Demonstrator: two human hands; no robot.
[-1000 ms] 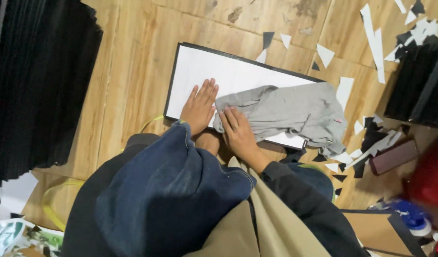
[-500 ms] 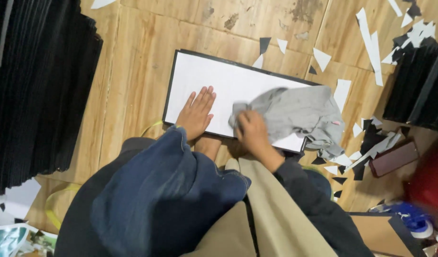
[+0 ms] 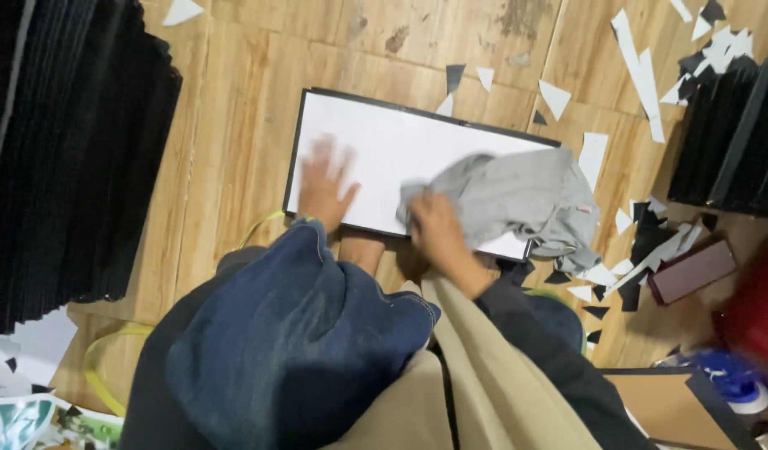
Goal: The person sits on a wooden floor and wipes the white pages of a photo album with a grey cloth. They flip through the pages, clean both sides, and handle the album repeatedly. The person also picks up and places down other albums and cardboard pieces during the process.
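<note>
The left hand [image 3: 324, 185] is laid flat on the white panel [image 3: 376, 150], near its left end, with the fingers [image 3: 344, 158] spread wide and released — nothing is gripped, though the hand is blurred and the fingertips cannot be made out sharply. The right hand [image 3: 434, 233] is pressed onto the lower edge of the grey cloth [image 3: 517, 196], its fingers curled down into the fabric; whether the cloth is truly clenched or only pushed against cannot be told. The panel, white with a thin black border, is lying flat on the wooden floor [image 3: 234, 133] in front of the knees, and the cloth is bunched over its right half, with one end spilling past the panel's lower right corner. Paper scraps [image 3: 642, 75], white and black, are scattered over the floor to the right, and black stacked sheets [image 3: 67, 158] are seen at the left edge. Compared with half a second earlier, the left hand has been shifted a little toward the panel's left end and is now smeared by motion, whereas the right hand is found at much the same spot on the cloth — the cloth itself has been bunched slightly differently, and the panel has not been moved.
</note>
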